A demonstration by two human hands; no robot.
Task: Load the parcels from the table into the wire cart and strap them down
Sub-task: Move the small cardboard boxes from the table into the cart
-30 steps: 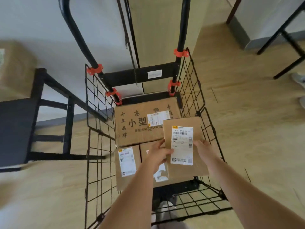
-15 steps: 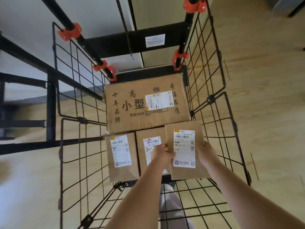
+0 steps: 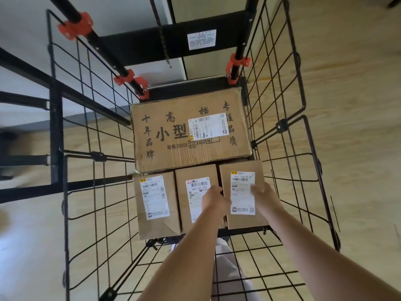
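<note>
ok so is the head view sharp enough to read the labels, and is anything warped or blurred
Head view: big print on the large box is legible, fine label text on the held parcel is soft; head view: walls of the wire cart bow outward from the wide lens; head view: black frame at left is blurred; dim light, no glare.

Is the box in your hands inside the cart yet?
Inside. The box lines up beside the middle box and left box, within the wire cart. Left hand and right hand hold its sides.
</note>
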